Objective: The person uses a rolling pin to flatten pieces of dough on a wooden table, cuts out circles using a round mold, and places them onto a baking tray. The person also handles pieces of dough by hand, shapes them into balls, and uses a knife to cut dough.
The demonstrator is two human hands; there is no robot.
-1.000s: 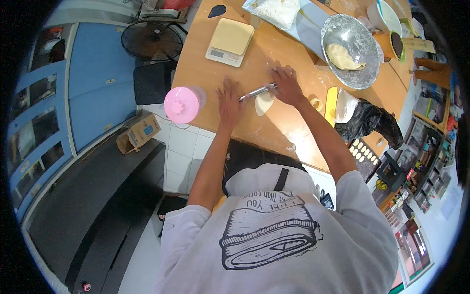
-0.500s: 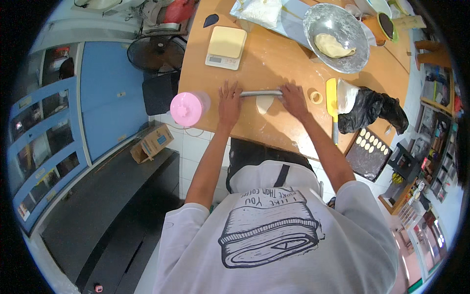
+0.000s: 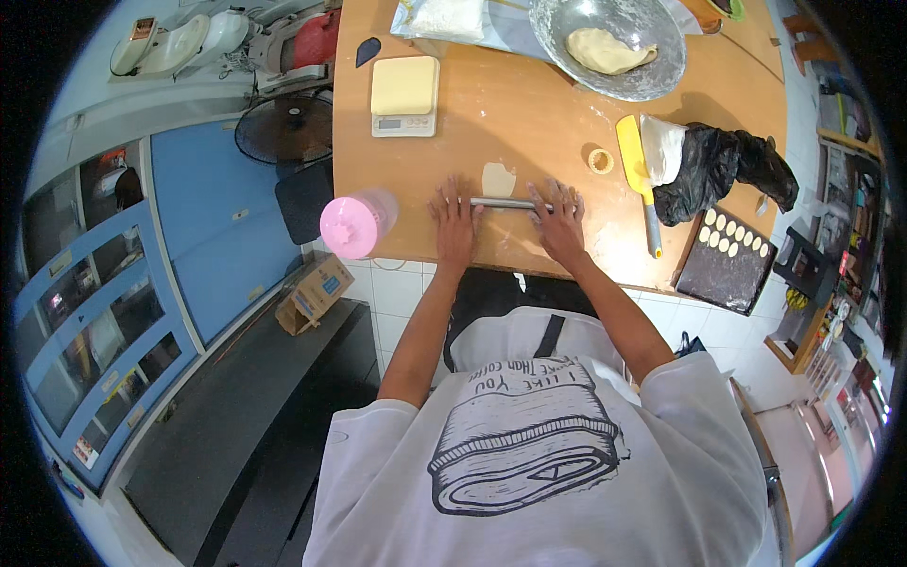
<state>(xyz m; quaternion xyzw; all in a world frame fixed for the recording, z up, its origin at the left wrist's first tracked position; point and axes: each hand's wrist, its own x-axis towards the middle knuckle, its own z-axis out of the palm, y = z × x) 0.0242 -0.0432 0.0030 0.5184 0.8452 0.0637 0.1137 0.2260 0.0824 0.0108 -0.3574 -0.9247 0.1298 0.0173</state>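
Left hand (image 3: pixel 456 225) lay over the left end of a metal rolling pin (image 3: pixel 510 203), fingers stretched forward, not curled round it. Right hand (image 3: pixel 559 225) did the same at the right end, fingers spread, open; exact palm contact couldn't be told. Thin dough sheet (image 3: pixel 498 180) lay flat on the wooden table (image 3: pixel 491 109), against the pin's far side, between the hands. Right of it: scalloped ring cutter (image 3: pixel 600 171), yellow spatula (image 3: pixel 634 155), dark baking tray (image 3: pixel 713 274) bearing pale dough rounds (image 3: pixel 730 229). Digital scale (image 3: pixel 404 125) stood ahead of left hand.
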